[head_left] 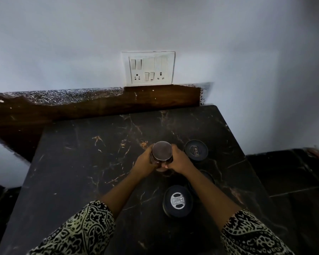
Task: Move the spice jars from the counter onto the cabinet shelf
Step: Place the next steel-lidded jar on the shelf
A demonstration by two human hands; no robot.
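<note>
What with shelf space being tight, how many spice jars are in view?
4: the held jar, gripped by left hand and right hand; the far jar right of it; the near jar closest to the camera; the covered jar, mostly hidden under the right forearm.

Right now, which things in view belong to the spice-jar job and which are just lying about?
Job: metal-lidded jar, gripped by left hand and right hand; far black-lidded jar; near black-lidded jar; third jar, mostly hidden under the right forearm; counter.
Lying about: wall switchboard; wooden backsplash.
</note>
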